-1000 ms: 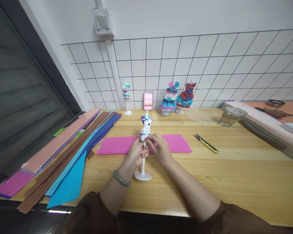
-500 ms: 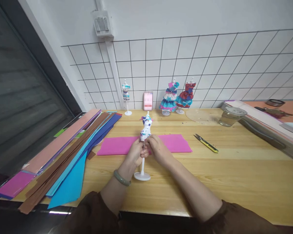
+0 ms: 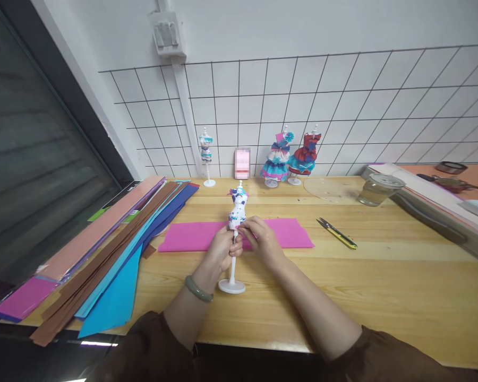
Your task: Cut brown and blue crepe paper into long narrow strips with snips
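Note:
A small white dress form with teal, purple and pink paper bits stuck on its body stands upright in front of me on a thin stem with a round base. My left hand is wrapped around the stem just under the body. At the lower right edge of the body, my right hand has thumb and fingers pinched together; a tiny pink bit seems to show at the fingertips, too small to make out surely. Behind both hands a folded pink crepe paper strip lies flat on the table.
Yellow-handled thread snips lie to the right. Crepe paper sheets are stacked at left. Along the tiled wall stand a mini dress form, a phone and two dressed forms. A lidded plastic cup sits back right.
My right hand has shifted slightly, its fingers lifting a little more clear at the form's lower edge. The left hand keeps its hold on the stem.

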{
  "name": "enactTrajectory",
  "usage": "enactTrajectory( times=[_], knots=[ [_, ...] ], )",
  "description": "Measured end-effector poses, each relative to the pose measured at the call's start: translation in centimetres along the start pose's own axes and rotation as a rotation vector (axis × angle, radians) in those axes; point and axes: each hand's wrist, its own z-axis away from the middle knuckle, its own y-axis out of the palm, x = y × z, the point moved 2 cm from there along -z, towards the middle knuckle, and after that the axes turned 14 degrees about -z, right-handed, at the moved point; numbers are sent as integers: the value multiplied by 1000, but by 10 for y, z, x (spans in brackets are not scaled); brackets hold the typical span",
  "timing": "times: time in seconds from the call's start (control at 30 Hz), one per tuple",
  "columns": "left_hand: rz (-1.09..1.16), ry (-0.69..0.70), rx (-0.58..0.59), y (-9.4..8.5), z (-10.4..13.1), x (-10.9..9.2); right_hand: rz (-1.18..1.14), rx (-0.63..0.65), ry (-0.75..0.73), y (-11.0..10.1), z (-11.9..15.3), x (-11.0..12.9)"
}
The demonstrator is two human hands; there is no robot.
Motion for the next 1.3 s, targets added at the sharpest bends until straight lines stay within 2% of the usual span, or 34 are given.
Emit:
enactTrajectory(
  times=[0.17,0.3,0.4,0.47,0.53,0.67,0.9,1.1,1.3],
  knots=[
    [-5,-16,11,1,0,1,86,55,38,2,0,-2],
    [27,-38,10,-4,-3,1,80,88,4,2,0,1],
    [61,-48,6,-10,-5,-2,9,-29,35,-7,-2,0],
    [73,-65,29,-11,-4,-4,-15,-158,106,-15,-2,-5],
    [79,-79,57,-10,-2,-5,-27,-213,168,-19,-2,-10],
    [72,-62,53,-7,-1,-5,-60,-163,202,-13,0,-12],
    [3,58,-76,-2,0,-3,42,-63,227,3,3,-3],
    [-275,168,-249,4,4,0,135,-2,248,4,4,-4],
    [-370,211,-247,11,7,3,114,-25,318,1,3,-4]
  ],
)
